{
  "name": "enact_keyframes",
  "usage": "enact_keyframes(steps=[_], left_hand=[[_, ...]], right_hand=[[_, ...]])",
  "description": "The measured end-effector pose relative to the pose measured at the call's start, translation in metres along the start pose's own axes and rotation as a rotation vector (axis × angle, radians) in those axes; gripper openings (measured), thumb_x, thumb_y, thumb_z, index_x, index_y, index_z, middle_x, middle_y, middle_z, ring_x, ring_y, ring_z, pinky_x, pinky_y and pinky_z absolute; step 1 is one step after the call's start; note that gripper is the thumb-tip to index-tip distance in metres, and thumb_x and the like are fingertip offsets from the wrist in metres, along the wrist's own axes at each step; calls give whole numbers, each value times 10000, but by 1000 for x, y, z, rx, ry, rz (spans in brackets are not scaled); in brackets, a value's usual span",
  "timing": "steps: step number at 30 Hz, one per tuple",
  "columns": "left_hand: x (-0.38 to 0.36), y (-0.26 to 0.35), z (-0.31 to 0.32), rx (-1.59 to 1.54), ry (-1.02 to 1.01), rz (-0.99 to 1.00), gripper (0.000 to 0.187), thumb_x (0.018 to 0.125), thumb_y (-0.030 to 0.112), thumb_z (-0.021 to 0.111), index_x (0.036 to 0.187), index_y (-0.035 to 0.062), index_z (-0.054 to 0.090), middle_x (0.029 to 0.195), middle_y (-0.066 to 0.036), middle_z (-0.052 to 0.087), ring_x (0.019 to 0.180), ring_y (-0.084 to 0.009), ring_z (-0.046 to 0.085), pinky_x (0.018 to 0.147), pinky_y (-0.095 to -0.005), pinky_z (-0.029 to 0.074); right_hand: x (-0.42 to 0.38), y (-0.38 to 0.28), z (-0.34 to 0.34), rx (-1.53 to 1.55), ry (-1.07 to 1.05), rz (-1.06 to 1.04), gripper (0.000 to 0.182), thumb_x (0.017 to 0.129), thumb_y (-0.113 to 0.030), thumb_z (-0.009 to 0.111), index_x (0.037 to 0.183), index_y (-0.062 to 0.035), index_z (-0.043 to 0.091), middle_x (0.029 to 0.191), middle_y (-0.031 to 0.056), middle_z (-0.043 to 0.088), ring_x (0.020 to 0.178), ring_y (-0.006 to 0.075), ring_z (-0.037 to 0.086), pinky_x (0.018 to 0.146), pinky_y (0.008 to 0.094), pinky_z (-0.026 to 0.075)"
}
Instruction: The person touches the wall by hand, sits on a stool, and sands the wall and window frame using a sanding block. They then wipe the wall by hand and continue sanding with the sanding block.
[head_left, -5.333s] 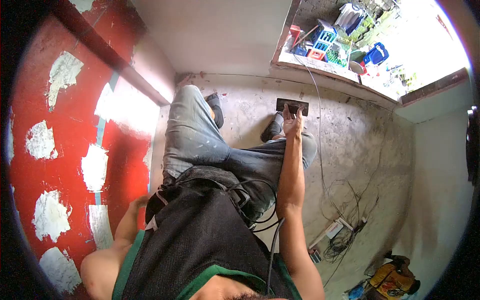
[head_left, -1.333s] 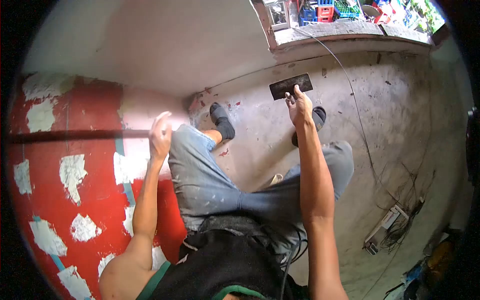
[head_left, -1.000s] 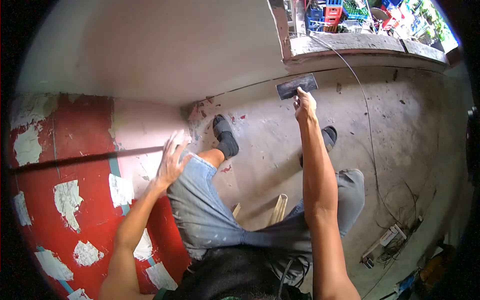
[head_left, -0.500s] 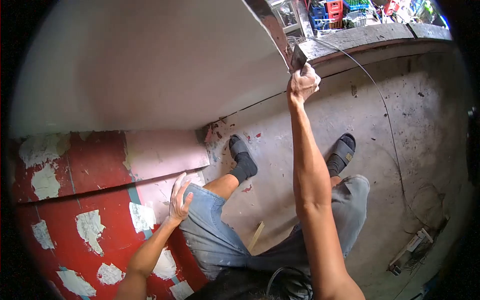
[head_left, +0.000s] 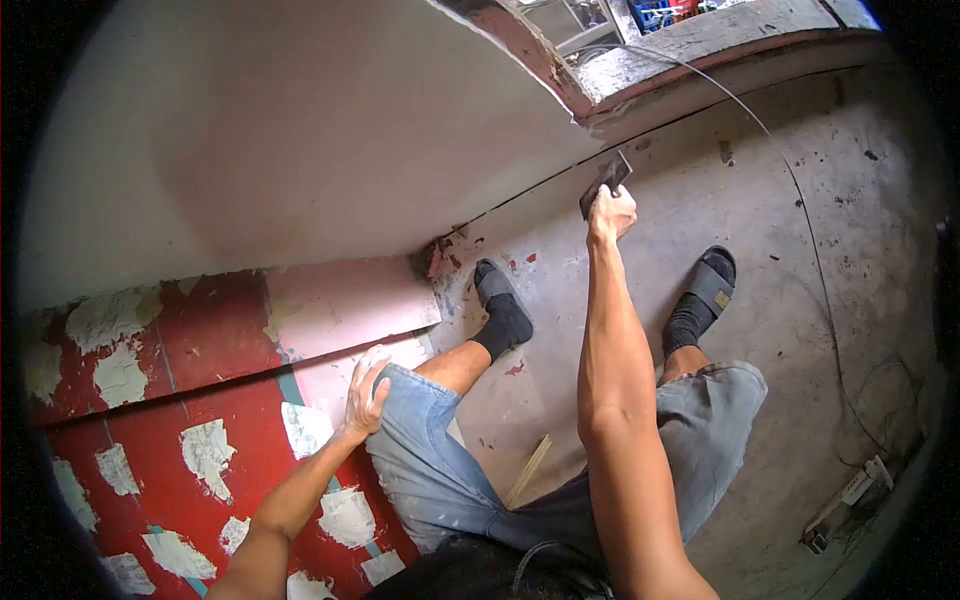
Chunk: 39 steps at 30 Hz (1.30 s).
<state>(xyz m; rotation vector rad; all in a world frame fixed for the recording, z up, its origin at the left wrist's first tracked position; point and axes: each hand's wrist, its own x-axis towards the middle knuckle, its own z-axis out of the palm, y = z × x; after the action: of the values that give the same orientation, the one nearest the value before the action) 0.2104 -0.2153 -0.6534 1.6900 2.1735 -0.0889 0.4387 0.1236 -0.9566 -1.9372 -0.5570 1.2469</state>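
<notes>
My right hand (head_left: 611, 212) is stretched forward and grips a dark flat scraper blade (head_left: 605, 181), whose edge sits at the foot of the pale plastered wall (head_left: 300, 140), just below the window corner. My left hand (head_left: 366, 395) rests with fingers spread on my left knee, against the light blue denim shorts (head_left: 420, 460). Both my feet in black socks and slides (head_left: 500, 305) stand on the stained concrete floor (head_left: 800, 250).
A red wall (head_left: 130, 440) with several white filler patches and a pink strip runs along the left. A window sill (head_left: 700, 40) lies above the scraper, with a thin cable (head_left: 800, 190) trailing down across the floor. A wooden stick (head_left: 528, 470) lies between my legs.
My right hand has brought the scraper down from the window corner to the base of the wall. The left hand went from the red wall to my knee.
</notes>
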Motion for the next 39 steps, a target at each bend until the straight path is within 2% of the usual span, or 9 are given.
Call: enact_keyframes(steps=[10, 13, 23, 24, 27, 28, 32, 35, 39], left_hand=[[4, 7, -2, -22, -32, -24, 410, 948, 243, 486, 1234, -29, 592, 1358, -267, 510, 1278, -424, 463, 1104, -450, 350], [5, 10, -3, -40, -18, -13, 395, 938, 236, 500, 1213, -28, 602, 1336, -264, 524, 1263, -419, 476, 1094, -447, 362], [4, 9, 0, -9, 17, 15, 339, 920, 233, 541, 1130, -15, 638, 1187, -243, 585, 1137, -420, 525, 1013, -470, 407], [3, 6, 1, 24, -3, 39, 333, 923, 238, 546, 1123, -11, 640, 1187, -239, 586, 1144, -418, 524, 1016, -470, 406], [3, 3, 6, 9, 46, 89, 320, 929, 254, 563, 1108, 2, 645, 1194, -229, 593, 1145, -423, 525, 1036, -467, 392], [3, 5, 3, -35, -27, 19, 361, 931, 292, 582, 1156, 16, 643, 1263, -218, 573, 1218, -411, 494, 1073, -498, 355], [29, 17, 7, 222, -86, 180, 526, 919, 396, 609, 1302, 36, 587, 1451, -204, 447, 1418, -366, 324, 1144, -578, 248], [107, 50, -15, 424, 149, 435, 626, 893, 450, 630, 1373, 61, 532, 1520, -172, 390, 1441, -338, 301, 1176, -574, 199], [231, 85, -73, 676, 450, 605, 779, 921, 478, 569, 1553, 165, 239, 1648, -36, 116, 1517, -275, 95, 1197, -620, 35]], right_hand=[[-4, 66, -14, -126, 3, 181, 191, 718, -154, 593, 844, -57, 698, 815, 164, 709, 788, 340, 670, 755, 419, 500], [-6, 72, -24, -184, -64, 164, 235, 756, -194, 591, 903, -71, 727, 911, 196, 719, 876, 388, 685, 792, 468, 511], [13, 76, -39, -248, -223, 4, 240, 768, -205, 588, 893, -39, 709, 868, 186, 718, 845, 340, 690, 791, 414, 504], [14, 74, -44, -290, -223, -8, 221, 775, -179, 616, 894, -5, 682, 794, 139, 685, 749, 231, 616, 726, 368, 485], [16, 77, -62, -356, -238, -116, 251, 784, -203, 573, 919, -25, 689, 855, 210, 700, 841, 362, 679, 796, 423, 500], [19, 82, -68, -376, -271, -202, 264, 792, -186, 591, 958, 2, 671, 838, 183, 686, 799, 276, 633, 765, 377, 487], [43, 113, -101, -658, -332, -389, 296, 789, -234, 603, 948, 10, 659, 908, 268, 674, 908, 443, 649, 797, 460, 495], [53, 138, -127, -764, -276, -477, 286, 779, -253, 660, 827, 24, 612, 808, 251, 663, 815, 428, 650, 739, 462, 493], [46, 127, -144, -729, -298, -298, 287, 758, -245, 702, 858, 18, 647, 804, 223, 677, 789, 352, 671, 730, 434, 501]])
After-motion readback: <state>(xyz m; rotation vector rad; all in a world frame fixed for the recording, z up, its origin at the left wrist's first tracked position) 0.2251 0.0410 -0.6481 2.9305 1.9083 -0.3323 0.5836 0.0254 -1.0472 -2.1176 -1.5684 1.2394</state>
